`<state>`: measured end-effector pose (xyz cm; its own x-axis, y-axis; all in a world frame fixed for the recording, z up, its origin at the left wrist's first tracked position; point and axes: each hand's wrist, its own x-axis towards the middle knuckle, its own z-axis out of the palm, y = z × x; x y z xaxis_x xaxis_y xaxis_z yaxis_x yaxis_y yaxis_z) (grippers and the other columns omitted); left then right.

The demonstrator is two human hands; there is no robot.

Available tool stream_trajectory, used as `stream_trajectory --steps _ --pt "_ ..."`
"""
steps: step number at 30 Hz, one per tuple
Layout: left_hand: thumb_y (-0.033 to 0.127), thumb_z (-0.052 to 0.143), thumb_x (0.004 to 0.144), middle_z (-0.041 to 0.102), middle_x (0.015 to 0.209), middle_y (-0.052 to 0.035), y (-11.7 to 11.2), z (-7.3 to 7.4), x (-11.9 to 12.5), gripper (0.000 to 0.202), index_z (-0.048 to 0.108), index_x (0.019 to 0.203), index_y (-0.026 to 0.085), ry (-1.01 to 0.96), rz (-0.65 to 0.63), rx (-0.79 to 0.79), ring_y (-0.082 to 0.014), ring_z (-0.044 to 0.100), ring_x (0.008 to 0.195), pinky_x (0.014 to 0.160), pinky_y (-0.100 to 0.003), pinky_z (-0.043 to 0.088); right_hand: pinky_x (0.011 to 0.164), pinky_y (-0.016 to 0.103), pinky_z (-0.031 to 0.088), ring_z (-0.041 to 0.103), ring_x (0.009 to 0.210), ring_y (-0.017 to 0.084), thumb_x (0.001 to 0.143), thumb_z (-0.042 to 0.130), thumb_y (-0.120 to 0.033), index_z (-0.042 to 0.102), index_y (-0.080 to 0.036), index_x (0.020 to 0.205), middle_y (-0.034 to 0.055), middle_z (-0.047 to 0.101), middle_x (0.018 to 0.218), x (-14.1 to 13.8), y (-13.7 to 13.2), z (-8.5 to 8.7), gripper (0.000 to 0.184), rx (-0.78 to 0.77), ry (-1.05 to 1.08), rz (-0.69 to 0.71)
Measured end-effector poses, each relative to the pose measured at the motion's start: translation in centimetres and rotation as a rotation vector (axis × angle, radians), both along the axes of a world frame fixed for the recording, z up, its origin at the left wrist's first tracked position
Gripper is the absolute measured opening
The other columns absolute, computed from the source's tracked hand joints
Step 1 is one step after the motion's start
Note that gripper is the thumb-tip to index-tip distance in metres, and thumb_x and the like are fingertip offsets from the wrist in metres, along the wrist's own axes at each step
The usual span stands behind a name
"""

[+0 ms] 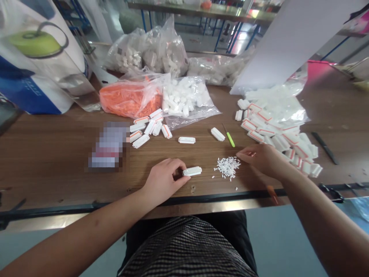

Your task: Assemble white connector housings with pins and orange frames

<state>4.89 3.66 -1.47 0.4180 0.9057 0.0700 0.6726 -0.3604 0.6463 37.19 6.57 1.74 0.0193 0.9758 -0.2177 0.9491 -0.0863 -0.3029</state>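
Between the thumb and fingers of my left hand [164, 179] is the left end of a white connector housing [192, 171], its face of small holes turned up. My right hand [261, 159] is at the right edge of a pile of tiny white plastic pins [227, 167]. Its thumb and fingertips are pinched together, and whatever they hold is too small to make out. Farther back lie a second white connector housing [186, 140] and a third housing [218, 134]. Beside that one rests a thin pick with a green handle [230, 139].
White housings with orange strips [271, 130] are heaped at the right, near a black tool [325, 148]. More housings [150, 129] lie left of centre. Behind stand a bag of orange parts [129, 98] and a bag of white parts [187, 96]. A blurred-out object [108, 145] lies left.
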Motion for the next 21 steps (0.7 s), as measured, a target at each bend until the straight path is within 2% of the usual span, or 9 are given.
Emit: stream_trajectory --steps 3,8,12,15,21 --pt "0.027 0.071 0.081 0.058 0.072 0.004 0.0 0.05 0.02 0.011 0.062 0.083 0.022 -0.002 -0.002 -0.003 -0.0141 0.054 0.068 0.066 -0.028 0.042 0.058 0.03 0.046 0.071 0.069 0.023 0.077 0.061 -0.041 0.077 -0.022 0.073 0.0044 0.076 0.071 -0.54 -0.31 -0.24 0.025 -0.003 -0.03 -0.047" --pt "0.028 0.071 0.082 0.059 0.072 0.004 0.06 0.06 0.0 0.011 0.062 0.083 0.022 -0.005 0.001 0.007 -0.0142 0.055 0.069 0.066 -0.027 0.043 0.058 0.029 0.046 0.07 0.068 0.022 0.075 0.058 -0.034 0.077 -0.023 0.073 0.0031 0.076 0.069 -0.76 -0.45 -0.65 0.022 0.07 -0.035 -0.008" --pt "0.028 0.071 0.081 0.059 0.073 0.0039 0.09 -0.03 -0.08 0.011 0.062 0.083 0.022 -0.003 -0.005 0.001 -0.0143 0.055 0.069 0.066 -0.028 0.042 0.063 0.029 0.05 0.071 0.071 0.022 0.076 0.057 -0.035 0.078 -0.022 0.08 0.0038 0.078 0.078 -0.32 -0.33 -0.55 0.025 0.069 0.064 -0.039" --pt "0.026 0.072 0.081 0.059 0.073 0.004 0.08 -0.01 -0.12 0.012 0.061 0.083 0.022 -0.007 -0.009 0.007 -0.0143 0.054 0.069 0.065 -0.027 0.042 0.066 0.03 0.051 0.071 0.073 0.022 0.076 0.058 -0.037 0.079 -0.022 0.079 0.0044 0.079 0.08 -0.19 -0.39 -0.5 0.026 0.059 0.066 -0.067" --pt "0.026 0.072 0.08 0.059 0.072 0.004 0.02 -0.01 -0.1 0.012 0.061 0.083 0.021 -0.013 -0.009 0.021 -0.014 0.054 0.067 0.065 -0.027 0.042 0.062 0.029 0.048 0.071 0.071 0.023 0.076 0.059 -0.036 0.078 -0.02 0.075 0.0035 0.077 0.075 -0.77 -0.28 -0.53 0.025 0.057 0.032 -0.017"
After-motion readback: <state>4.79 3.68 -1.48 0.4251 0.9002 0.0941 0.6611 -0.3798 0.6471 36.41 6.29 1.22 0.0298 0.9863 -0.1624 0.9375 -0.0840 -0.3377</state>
